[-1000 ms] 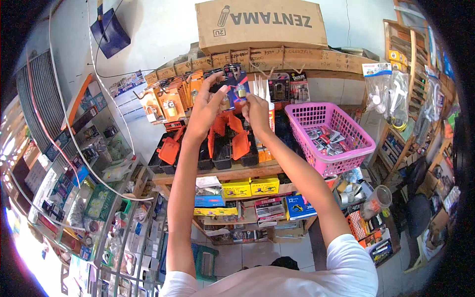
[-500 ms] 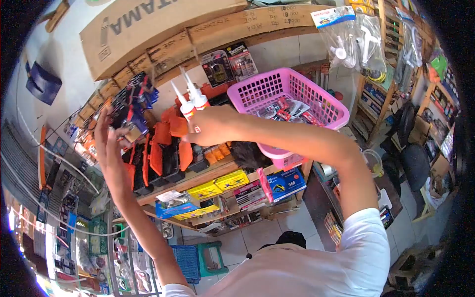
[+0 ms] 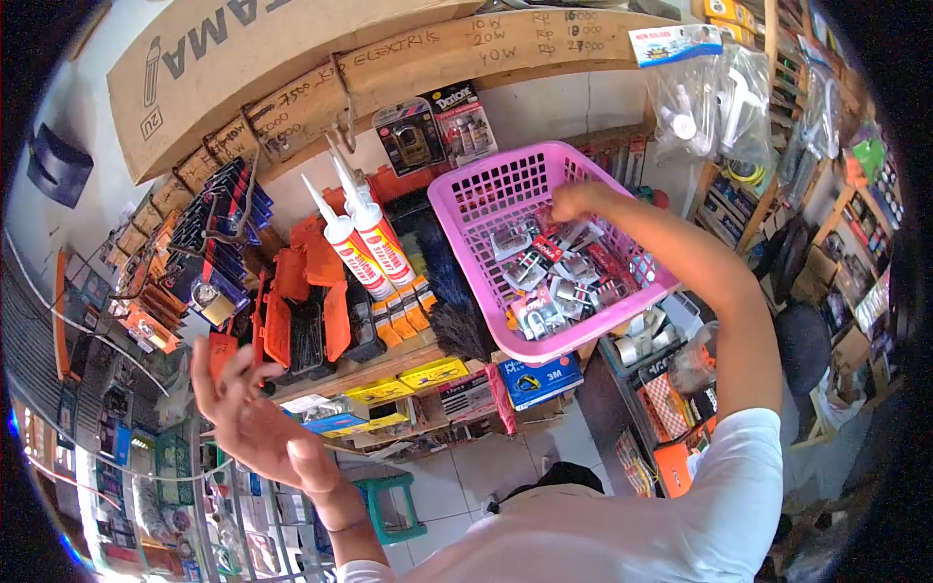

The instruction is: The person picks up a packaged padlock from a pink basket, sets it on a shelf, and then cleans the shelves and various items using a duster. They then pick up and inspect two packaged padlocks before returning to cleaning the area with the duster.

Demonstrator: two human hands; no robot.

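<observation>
A pink plastic basket (image 3: 573, 345) sits on the wooden counter, with several blister-packed padlocks (image 3: 544, 267) heaped inside. My right hand (image 3: 575, 200) reaches in at the far side, fingers curled down against the packs; what they grip, if anything, is hidden. My left hand (image 3: 262, 428) hangs in the air at the lower left, fingers spread and holding nothing. Near it are an orange organizer bin (image 3: 282, 321) and a rack of hanging carded padlocks (image 3: 219, 243). Two white-and-red silicone sealant tubes (image 3: 364, 253) stand upright between the bins and the basket.
A long cardboard box (image 3: 233, 58) runs across the back wall. Plastic bags of white fittings (image 3: 700, 112) hang at the upper right. Yellow boxes (image 3: 408, 379) and a blue 3M box (image 3: 539, 381) fill the shelf below. A green stool (image 3: 389, 505) stands on the floor.
My right hand has moved right, from beside the sealant tubes into the basket. My left hand has come down and back from the hanging packs. The view has shifted slightly.
</observation>
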